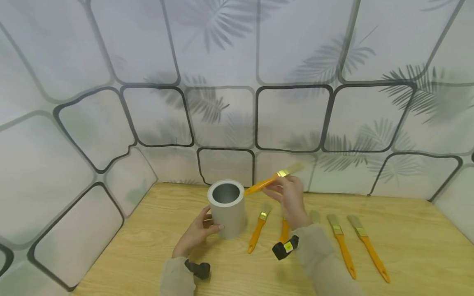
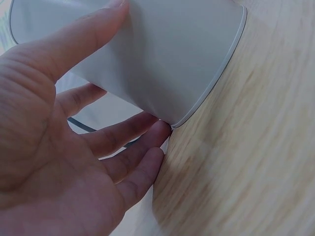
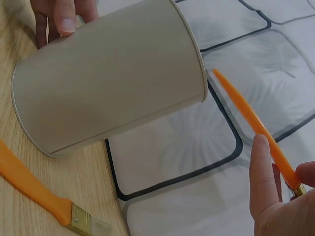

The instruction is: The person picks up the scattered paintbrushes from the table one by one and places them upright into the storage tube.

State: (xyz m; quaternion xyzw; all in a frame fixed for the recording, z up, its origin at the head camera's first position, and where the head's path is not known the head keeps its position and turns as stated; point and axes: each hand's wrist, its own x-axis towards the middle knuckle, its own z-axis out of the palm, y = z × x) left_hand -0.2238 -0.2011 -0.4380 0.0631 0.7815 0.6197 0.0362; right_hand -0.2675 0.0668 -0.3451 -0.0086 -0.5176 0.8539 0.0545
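And here's the pale wood-grain surface (image 1: 129, 259), yellowish up front, meeting a whitish patterned backdrop (image 1: 292, 119) along its far edge! Rounded panels (image 1: 224, 166) run right across it, some outlined in bold black, others in softer grey, with feathery grey leaf prints (image 1: 220, 31) scattered over them, and over on the left the backdrop angles round at a corner (image 1: 156, 181).

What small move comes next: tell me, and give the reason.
The right hand should probably shift the orange-handled paintbrush over the gray cylindrical container and lower its handle inside: in the right wrist view, the handle's end points toward the rim but is not inside, while the left hand holds the container's side.
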